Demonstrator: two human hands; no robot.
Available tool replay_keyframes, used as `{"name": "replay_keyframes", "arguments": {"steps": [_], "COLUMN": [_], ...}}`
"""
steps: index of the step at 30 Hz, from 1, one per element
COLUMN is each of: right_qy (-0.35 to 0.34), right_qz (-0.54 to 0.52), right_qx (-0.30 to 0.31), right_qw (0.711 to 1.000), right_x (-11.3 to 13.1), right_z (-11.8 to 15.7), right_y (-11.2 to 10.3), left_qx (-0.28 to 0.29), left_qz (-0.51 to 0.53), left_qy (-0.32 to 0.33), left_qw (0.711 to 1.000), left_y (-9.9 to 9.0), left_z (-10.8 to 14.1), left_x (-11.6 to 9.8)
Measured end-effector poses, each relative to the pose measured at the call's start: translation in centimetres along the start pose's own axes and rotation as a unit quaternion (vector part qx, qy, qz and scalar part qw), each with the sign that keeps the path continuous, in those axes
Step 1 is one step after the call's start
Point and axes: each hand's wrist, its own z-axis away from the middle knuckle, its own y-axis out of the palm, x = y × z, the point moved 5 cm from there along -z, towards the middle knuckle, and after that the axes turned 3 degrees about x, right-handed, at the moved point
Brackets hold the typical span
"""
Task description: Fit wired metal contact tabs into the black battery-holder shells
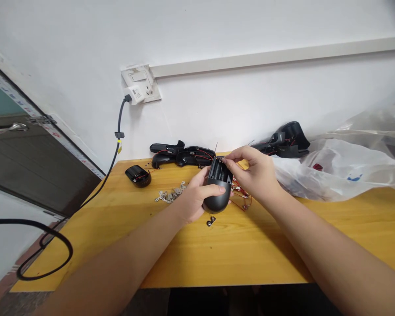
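Note:
A black rounded housing with an open compartment at its upper end is held above the middle of the table. My left hand is wrapped round its left side, thumb across the front. At the compartment's upper right edge, my right hand pinches with thumb and index finger; whatever lies between the fingertips is too small to make out. Below the housing lies a small metal contact piece. Small silvery metal parts are heaped to the left, and red wires lie on the right, partly behind my right hand.
Several black housings lie along the wall, with more at the back right. A single black housing sits on the left of the yellow table. Plastic bags cover the right back. A black cable hangs from the wall socket.

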Motion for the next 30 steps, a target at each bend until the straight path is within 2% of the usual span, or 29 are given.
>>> {"name": "replay_keyframes", "arguments": {"steps": [9,13,16,18,21,23,27,30], "right_qy": [-0.036,0.007,0.076,0.154,0.268,0.311,0.329,0.328], "right_qz": [-0.025,-0.040,-0.082,-0.150,-0.269,-0.313,-0.332,-0.329], "right_qx": [-0.037,0.003,0.026,0.046,0.089,0.133,0.240,0.263], "right_qw": [0.998,0.999,0.993,0.976,0.921,0.888,0.851,0.846], "right_x": [0.8,0.5,-0.2,-0.8,-1.5,-1.7,-1.7,-1.9], "right_z": [0.3,0.2,0.0,-0.1,0.0,0.2,0.8,1.2], "right_y": [-0.2,-0.2,-0.3,-0.3,-0.1,0.2,1.2,1.6], "left_qx": [0.023,0.024,0.029,0.035,0.037,0.026,-0.043,-0.097], "left_qz": [0.015,-0.006,-0.032,-0.070,-0.138,-0.157,-0.159,-0.190], "left_qy": [0.006,0.017,0.036,0.051,0.068,0.084,0.083,0.045], "left_qw": [1.000,1.000,0.998,0.996,0.987,0.984,0.983,0.976], "left_y": [0.3,0.3,0.2,0.1,-0.2,-0.5,-1.4,-1.9], "left_z": [0.3,0.2,0.2,0.3,0.3,0.2,-0.2,-0.4], "left_x": [0.1,0.1,-0.1,-0.4,-0.8,-0.9,-0.9,-0.9]}}
